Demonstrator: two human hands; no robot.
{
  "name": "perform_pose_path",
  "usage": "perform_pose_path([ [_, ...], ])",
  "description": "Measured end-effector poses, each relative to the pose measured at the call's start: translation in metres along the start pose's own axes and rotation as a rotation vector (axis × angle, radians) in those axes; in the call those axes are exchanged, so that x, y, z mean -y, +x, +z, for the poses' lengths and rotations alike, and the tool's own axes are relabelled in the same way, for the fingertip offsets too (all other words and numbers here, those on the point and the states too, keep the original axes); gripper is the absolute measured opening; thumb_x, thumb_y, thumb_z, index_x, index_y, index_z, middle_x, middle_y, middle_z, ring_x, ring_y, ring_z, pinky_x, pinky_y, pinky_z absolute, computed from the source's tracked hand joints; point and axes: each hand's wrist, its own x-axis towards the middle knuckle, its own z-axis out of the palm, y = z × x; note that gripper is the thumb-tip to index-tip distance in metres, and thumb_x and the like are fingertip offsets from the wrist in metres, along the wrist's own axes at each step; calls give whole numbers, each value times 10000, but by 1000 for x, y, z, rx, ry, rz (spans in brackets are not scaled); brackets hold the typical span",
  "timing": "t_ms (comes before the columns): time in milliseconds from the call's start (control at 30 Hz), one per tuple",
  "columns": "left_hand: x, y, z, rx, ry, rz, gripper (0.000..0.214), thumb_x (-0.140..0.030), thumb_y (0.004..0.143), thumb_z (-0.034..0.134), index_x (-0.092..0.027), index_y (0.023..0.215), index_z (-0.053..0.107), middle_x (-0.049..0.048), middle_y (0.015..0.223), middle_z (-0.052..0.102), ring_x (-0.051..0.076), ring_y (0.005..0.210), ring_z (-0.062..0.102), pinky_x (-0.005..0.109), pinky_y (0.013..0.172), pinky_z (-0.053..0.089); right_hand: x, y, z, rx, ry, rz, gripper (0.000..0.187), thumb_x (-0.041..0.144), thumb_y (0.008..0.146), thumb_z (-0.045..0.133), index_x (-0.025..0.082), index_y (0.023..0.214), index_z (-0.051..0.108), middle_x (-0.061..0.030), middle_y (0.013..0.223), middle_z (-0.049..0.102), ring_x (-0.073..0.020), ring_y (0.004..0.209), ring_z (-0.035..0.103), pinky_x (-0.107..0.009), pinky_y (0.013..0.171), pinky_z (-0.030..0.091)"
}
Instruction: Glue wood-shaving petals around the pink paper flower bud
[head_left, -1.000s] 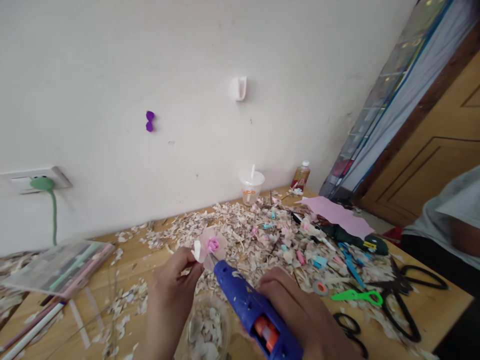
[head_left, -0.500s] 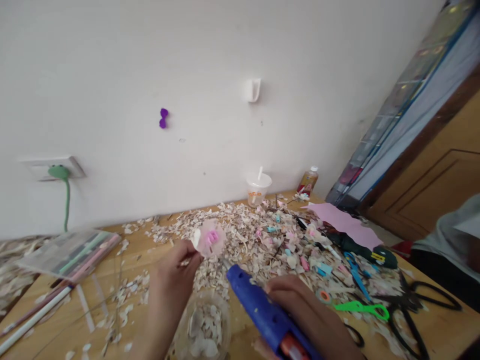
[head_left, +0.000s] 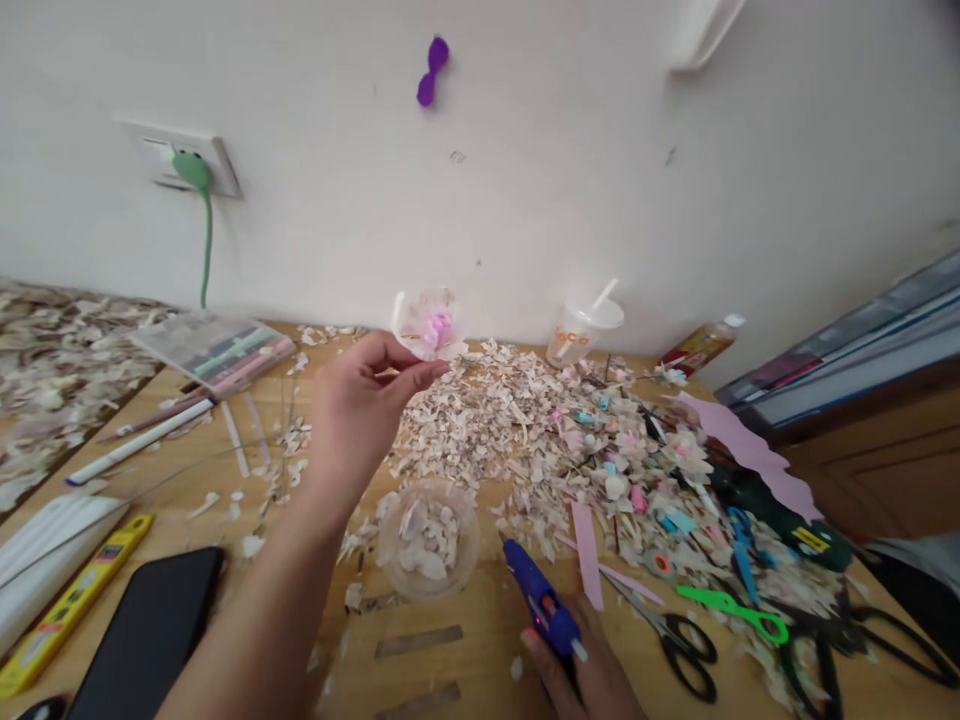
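My left hand [head_left: 367, 395] pinches a handmade flower [head_left: 435, 328] with a pink centre and pale, see-through petals, held up in front of the wall. My right hand [head_left: 574, 665] is closed round the handle of a blue hot glue gun [head_left: 538, 598], low over the near part of the table. Its nozzle points away from me, apart from the flower, and a small red light shows on its body. Between the two hands stands a clear round tub [head_left: 471, 560] with pale petals [head_left: 427, 540] in it.
Loose petals [head_left: 480, 410] cover the table's back. Black-handled scissors [head_left: 675, 640], green scissors [head_left: 735, 608] and pink paper strips [head_left: 587, 555] lie right. A cup with a straw [head_left: 585, 325] and a bottle [head_left: 701, 345] stand behind. A phone [head_left: 146, 635] and yellow cutter box [head_left: 82, 600] lie left.
The glue gun has gone from beside the flower down towards the table with my right hand. My left hand still holds the flower, now farther from the gun. The view has tilted downward.
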Motion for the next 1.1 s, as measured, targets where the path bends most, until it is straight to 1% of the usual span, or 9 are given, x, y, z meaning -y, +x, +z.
perform_pose_path([
  [133, 3, 0, -2, -17, -8, 27, 178, -294, 707, 871, -217, 669, 715, -49, 622, 719, 104, 563, 594, 229, 514, 422, -10, 6, -3, 232, -4, 34, 382, 425, 953, 555, 199, 1244, 654, -158, 1241, 678, -281, 1114, 718, -326, 925, 582],
  [267, 1, 0, -3, 6, -69, 45, 168, -260, 713, 872, -213, 681, 713, -49, 624, 719, 102, 558, 614, 219, 505, 440, -12, 19, -56, 522, -169, -44, 735, 426, 799, 763, 188, 1459, 543, -198, 1437, 592, -343, 1226, 668, -369, 958, 575],
  [367, 0, -1, -1, 35, -116, 73, 164, -233, 716, 867, -207, 681, 709, -50, 629, 717, 105, 578, 639, 215, 526, 463, 19, 34, -103, 379, -359, -138, 463, 390, 930, 596, 251, 1371, 616, -156, 1347, 675, -342, 1191, 688, -403, 895, 595],
  [467, 1, -2, 1, 46, -153, 78, 174, -235, 725, 862, -205, 679, 697, -50, 635, 714, 109, 592, 648, 220, 551, 482, 81, 55, -117, 260, -323, -285, 343, 377, 1032, 450, 287, 1328, 599, -98, 1229, 730, -259, 1065, 736, -363, 847, 592],
  [567, 0, -4, 2, 63, -165, 84, 179, -237, 737, 858, -203, 685, 690, -49, 646, 715, 107, 602, 653, 219, 559, 484, 144, 80, -95, 520, -284, -409, 224, 222, 1029, 508, 291, 1198, 637, -19, 1140, 744, -190, 1035, 717, -302, 861, 556],
  [667, -3, -7, 2, 84, -158, 93, 189, -237, 745, 854, -202, 682, 679, -47, 654, 714, 109, 611, 659, 219, 560, 485, 179, 104, -59, 702, -478, -416, 118, 155, 981, 592, 192, 1046, 683, -58, 1055, 762, -221, 981, 729, -328, 856, 549],
  [733, -4, -9, 3, 100, -154, 87, 192, -255, 753, 850, -206, 687, 676, -43, 672, 718, 118, 624, 667, 228, 573, 496, 186, 114, -37, 743, -545, -399, 107, 115, 935, 640, 136, 1020, 701, -105, 1020, 768, -257, 963, 739, -366, 847, 562],
  [833, -5, -11, 5, 136, -170, 84, 193, -299, 768, 840, -211, 707, 679, -32, 703, 726, 133, 648, 680, 247, 596, 516, 185, 120, -14, 785, -633, -353, 104, 201, 960, 672, 132, 1030, 705, -76, 1009, 757, -228, 952, 733, -405, 864, 587],
  [1100, -6, -14, 9, 195, -225, 92, 201, -267, 784, 815, -207, 691, 647, -33, 732, 735, 121, 658, 663, 233, 609, 510, 174, 120, 12, 787, -712, -245, 225, 319, 995, 652, 157, 1151, 664, -61, 1116, 706, -204, 968, 707, -407, 849, 601],
])
